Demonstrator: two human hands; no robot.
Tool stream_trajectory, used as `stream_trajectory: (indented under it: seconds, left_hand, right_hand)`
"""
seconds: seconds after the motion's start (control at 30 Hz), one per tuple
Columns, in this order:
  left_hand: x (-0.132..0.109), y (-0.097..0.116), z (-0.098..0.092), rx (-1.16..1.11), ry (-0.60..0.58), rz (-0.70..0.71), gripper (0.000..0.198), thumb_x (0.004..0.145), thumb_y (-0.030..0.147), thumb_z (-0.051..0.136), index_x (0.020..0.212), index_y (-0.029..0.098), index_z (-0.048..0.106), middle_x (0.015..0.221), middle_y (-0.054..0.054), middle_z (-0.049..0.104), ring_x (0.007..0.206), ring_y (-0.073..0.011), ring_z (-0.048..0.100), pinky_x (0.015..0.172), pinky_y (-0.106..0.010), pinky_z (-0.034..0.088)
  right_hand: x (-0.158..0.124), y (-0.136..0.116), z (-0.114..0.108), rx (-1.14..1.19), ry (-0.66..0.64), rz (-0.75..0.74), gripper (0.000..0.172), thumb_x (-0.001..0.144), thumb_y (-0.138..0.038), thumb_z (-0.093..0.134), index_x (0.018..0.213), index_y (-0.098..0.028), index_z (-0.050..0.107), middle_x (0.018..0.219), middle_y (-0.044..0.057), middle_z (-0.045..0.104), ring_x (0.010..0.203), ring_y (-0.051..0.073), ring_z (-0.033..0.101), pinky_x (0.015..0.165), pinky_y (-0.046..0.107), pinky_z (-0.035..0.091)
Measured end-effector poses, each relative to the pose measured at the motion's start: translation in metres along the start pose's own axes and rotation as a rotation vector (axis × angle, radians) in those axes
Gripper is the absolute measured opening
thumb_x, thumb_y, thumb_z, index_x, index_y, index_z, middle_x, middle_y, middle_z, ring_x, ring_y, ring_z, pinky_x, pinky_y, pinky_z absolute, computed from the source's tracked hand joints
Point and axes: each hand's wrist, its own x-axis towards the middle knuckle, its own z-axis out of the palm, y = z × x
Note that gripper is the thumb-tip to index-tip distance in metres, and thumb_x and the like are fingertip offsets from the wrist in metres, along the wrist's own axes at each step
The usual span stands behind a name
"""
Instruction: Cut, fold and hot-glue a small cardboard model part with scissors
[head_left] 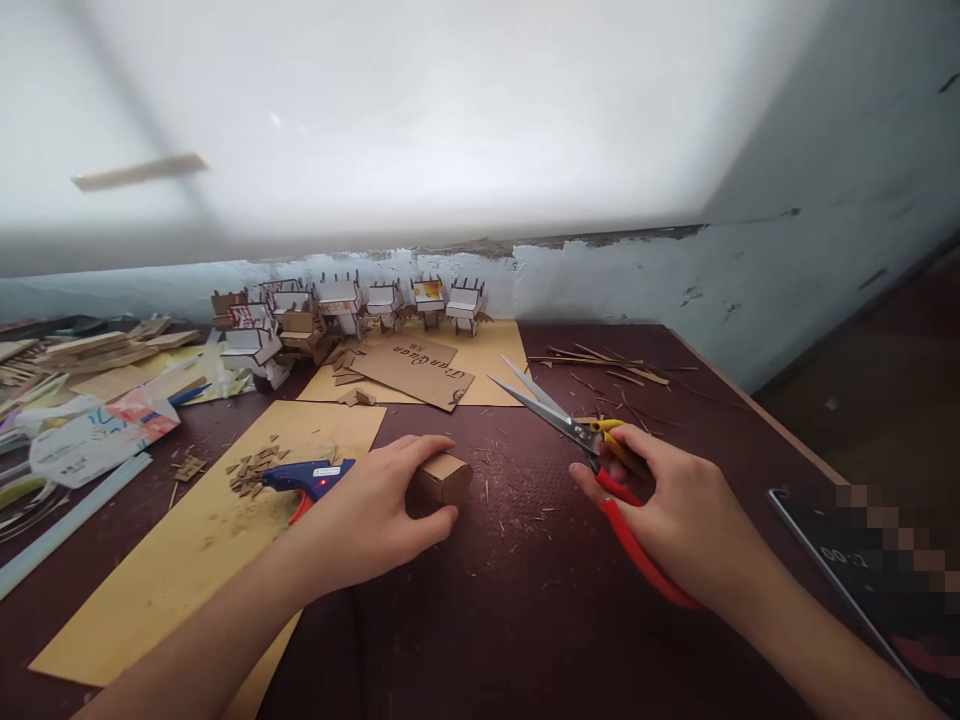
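Observation:
My left hand [382,510] curls round a small brown cardboard box [446,478] with angled sides, thumb in front and fingers behind. In my right hand [667,490] is a pair of scissors [559,412] with red and yellow handles. Their blades are parted and point up and to the left, over the dark table. A blue glue gun [311,477] with a lit red light and an orange trigger lies just left of my left hand, partly hidden by it. Small cardboard scraps [259,470] are heaped by its nozzle.
Several small cardboard models [345,303] stand along the wall. Flat printed cardboard [412,368] lies before them on yellow board. Thin brown strips [600,362] lie at the back right. Packets and wood pieces [97,350] crowd the left. A phone [840,560] rests at the right edge.

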Motion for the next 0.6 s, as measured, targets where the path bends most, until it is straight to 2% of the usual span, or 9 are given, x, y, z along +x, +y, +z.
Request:
stream_trajectory:
  seconds: [0.17, 0.23, 0.4, 0.5, 0.6]
  left_hand:
    - [0.000, 0.009, -0.005, -0.699, -0.048, -0.105, 0.046, 0.084, 0.031, 0.075, 0.124, 0.032, 0.053, 0.113, 0.000, 0.064, 0.097, -0.0191, 0.065, 0.077, -0.029, 0.051]
    - [0.001, 0.008, -0.006, -0.858, -0.047, -0.115, 0.041, 0.083, 0.033, 0.077, 0.118, 0.029, 0.056, 0.106, 0.000, 0.065, 0.094, -0.0174, 0.064, 0.075, -0.026, 0.050]
    - [0.005, 0.002, -0.004, -1.023, -0.042, -0.113, 0.039, 0.085, 0.035, 0.077, 0.120, 0.025, 0.061, 0.104, -0.003, 0.071, 0.090, -0.0161, 0.065, 0.077, -0.026, 0.050]
    - [0.007, 0.000, -0.001, -1.099, -0.027, -0.103, 0.039, 0.086, 0.037, 0.077, 0.119, 0.024, 0.062, 0.104, -0.004, 0.071, 0.092, -0.0173, 0.067, 0.080, -0.028, 0.052]
    - [0.006, 0.002, 0.001, -1.150, 0.014, -0.140, 0.040, 0.085, 0.038, 0.079, 0.116, 0.022, 0.060, 0.105, -0.005, 0.070, 0.091, -0.0173, 0.067, 0.076, -0.026, 0.053]
  right_hand:
    - [-0.011, -0.016, 0.001, 0.051, -0.077, -0.067, 0.035, 0.092, -0.056, 0.063, 0.078, -0.025, 0.054, 0.068, -0.004, 0.057, 0.060, 0.015, 0.050, 0.054, 0.027, 0.040]
    - [-0.013, -0.019, 0.002, 0.057, -0.102, -0.067, 0.039, 0.092, -0.057, 0.062, 0.075, -0.025, 0.051, 0.065, -0.004, 0.055, 0.058, 0.015, 0.049, 0.052, 0.026, 0.039]
    - [-0.016, -0.024, 0.003, 0.044, -0.093, -0.073, 0.044, 0.091, -0.060, 0.063, 0.070, -0.025, 0.047, 0.061, -0.005, 0.051, 0.055, 0.014, 0.045, 0.049, 0.025, 0.037]
    - [-0.017, -0.027, 0.004, 0.048, -0.086, -0.055, 0.048, 0.091, -0.062, 0.062, 0.067, -0.025, 0.043, 0.059, -0.005, 0.047, 0.054, 0.013, 0.041, 0.047, 0.025, 0.034]
    - [-0.020, -0.030, 0.006, 0.059, -0.098, -0.020, 0.051, 0.090, -0.062, 0.063, 0.065, -0.024, 0.039, 0.058, -0.006, 0.044, 0.054, 0.013, 0.040, 0.047, 0.024, 0.033]
